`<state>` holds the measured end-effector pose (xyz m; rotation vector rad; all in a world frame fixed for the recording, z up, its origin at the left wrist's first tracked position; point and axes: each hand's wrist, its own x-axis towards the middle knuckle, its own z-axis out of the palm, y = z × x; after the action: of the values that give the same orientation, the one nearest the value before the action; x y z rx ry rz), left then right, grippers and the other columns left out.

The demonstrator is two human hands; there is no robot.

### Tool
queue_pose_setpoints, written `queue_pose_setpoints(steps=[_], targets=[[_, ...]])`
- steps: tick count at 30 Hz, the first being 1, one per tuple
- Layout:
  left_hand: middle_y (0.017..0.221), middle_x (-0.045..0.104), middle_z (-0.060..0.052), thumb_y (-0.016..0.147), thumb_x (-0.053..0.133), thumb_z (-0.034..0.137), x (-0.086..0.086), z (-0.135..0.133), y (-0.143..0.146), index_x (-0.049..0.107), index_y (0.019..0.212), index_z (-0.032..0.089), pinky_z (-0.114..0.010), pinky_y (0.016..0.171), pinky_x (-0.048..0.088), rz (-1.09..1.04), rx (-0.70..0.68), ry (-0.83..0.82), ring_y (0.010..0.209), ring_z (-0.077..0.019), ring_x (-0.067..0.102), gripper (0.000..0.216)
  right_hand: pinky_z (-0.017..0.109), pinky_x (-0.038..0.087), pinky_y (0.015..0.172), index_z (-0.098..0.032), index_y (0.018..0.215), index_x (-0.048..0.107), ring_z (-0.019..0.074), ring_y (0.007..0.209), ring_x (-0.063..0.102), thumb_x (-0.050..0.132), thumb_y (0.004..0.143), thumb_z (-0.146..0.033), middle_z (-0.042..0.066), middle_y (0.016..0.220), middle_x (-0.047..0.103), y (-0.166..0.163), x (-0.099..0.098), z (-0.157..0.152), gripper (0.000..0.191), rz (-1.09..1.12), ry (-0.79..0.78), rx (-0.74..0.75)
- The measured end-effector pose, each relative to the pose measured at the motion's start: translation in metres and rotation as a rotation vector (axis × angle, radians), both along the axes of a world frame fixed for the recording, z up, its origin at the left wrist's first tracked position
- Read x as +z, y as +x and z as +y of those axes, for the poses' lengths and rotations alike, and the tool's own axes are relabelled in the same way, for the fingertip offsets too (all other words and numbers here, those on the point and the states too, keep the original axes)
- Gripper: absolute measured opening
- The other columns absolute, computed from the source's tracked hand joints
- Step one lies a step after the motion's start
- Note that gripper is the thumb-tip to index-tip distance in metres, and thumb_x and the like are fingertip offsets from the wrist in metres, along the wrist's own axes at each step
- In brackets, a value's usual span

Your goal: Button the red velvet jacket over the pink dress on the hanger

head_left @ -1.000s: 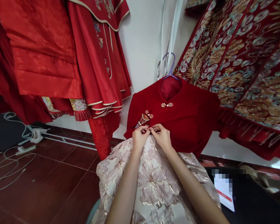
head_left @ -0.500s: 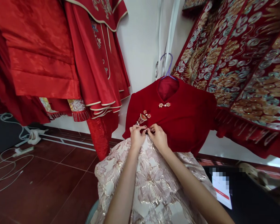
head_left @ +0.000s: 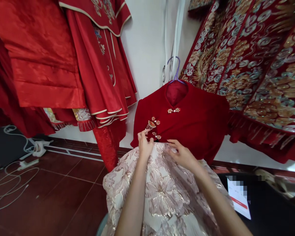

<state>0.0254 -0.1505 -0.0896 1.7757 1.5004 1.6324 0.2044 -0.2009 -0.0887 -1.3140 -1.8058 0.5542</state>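
Observation:
A dark red velvet top (head_left: 199,127) hangs from a purple hanger (head_left: 177,67), with its lower part over a pale pink floral brocade garment (head_left: 162,193). Flower-shaped beaded fasteners (head_left: 174,110) run from the neck down one side; the lowest fastener (head_left: 156,135) shows uncovered between my hands. My left hand (head_left: 145,146) is beside it, thumb and forefinger apart, its fingertips at the tassels of a fan-shaped brooch (head_left: 151,124). My right hand (head_left: 183,155) is over the top edge of the brocade, thumb and forefinger apart, slightly blurred.
Red garments (head_left: 46,65) with pale trim hang at the left, and a heavily embroidered garment (head_left: 248,65) at the right. A lit phone screen (head_left: 238,200) is on a dark surface at the lower right. White cables (head_left: 12,186) lie on the tiled floor.
Both hands have come away from the lowest fastener, which now shows. My right hand has moved right and down onto the brocade; my left hand has shifted up slightly toward the brooch tassels.

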Motion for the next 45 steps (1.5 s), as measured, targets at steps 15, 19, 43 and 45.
queue_pose_setpoints(steps=[15, 19, 43, 45], targets=[[0.093, 0.067, -0.004, 0.078, 0.064, 0.023, 0.018, -0.009, 0.003, 0.067, 0.087, 0.023, -0.035, 0.083, 0.041, 0.371, 0.038, 0.018, 0.089, -0.0215, 0.056, 0.009, 0.042, 0.055, 0.085, -0.020, 0.111, 0.061, 0.0234, 0.094, 0.067, 0.063, 0.080, -0.046, 0.011, 0.099, 0.070, 0.060, 0.043, -0.013, 0.040, 0.310, 0.097, -0.074], [0.091, 0.067, -0.005, 0.079, 0.065, 0.023, 0.027, -0.011, 0.006, 0.066, 0.085, 0.022, -0.035, 0.083, 0.040, 0.460, 0.034, 0.046, 0.090, -0.0221, 0.056, 0.006, 0.039, 0.055, 0.086, -0.021, 0.107, 0.063, 0.0211, 0.094, 0.067, 0.061, 0.082, -0.044, 0.009, 0.101, 0.069, 0.046, 0.047, -0.018, 0.034, 0.292, 0.052, 0.014], [0.064, 0.061, 0.002, 0.071, 0.065, 0.024, 0.025, 0.027, 0.025, 0.059, 0.069, 0.018, -0.022, 0.060, 0.042, 0.181, -0.330, -0.222, 0.061, -0.0117, 0.056, 0.008, 0.036, 0.054, 0.085, -0.024, 0.116, 0.050, 0.0210, 0.107, 0.057, 0.056, 0.083, -0.030, 0.009, 0.119, 0.056, -0.014, -0.010, 0.014, 0.034, 0.502, -0.028, -0.051], [0.061, 0.060, 0.002, 0.070, 0.065, 0.024, 0.029, 0.029, 0.024, 0.060, 0.068, 0.017, -0.021, 0.055, 0.040, 0.143, -0.434, -0.329, 0.057, -0.0113, 0.054, 0.009, 0.035, 0.054, 0.084, -0.025, 0.121, 0.044, 0.0208, 0.107, 0.057, 0.057, 0.081, -0.028, 0.010, 0.121, 0.054, -0.020, -0.011, 0.017, 0.042, 0.542, -0.046, -0.082]])
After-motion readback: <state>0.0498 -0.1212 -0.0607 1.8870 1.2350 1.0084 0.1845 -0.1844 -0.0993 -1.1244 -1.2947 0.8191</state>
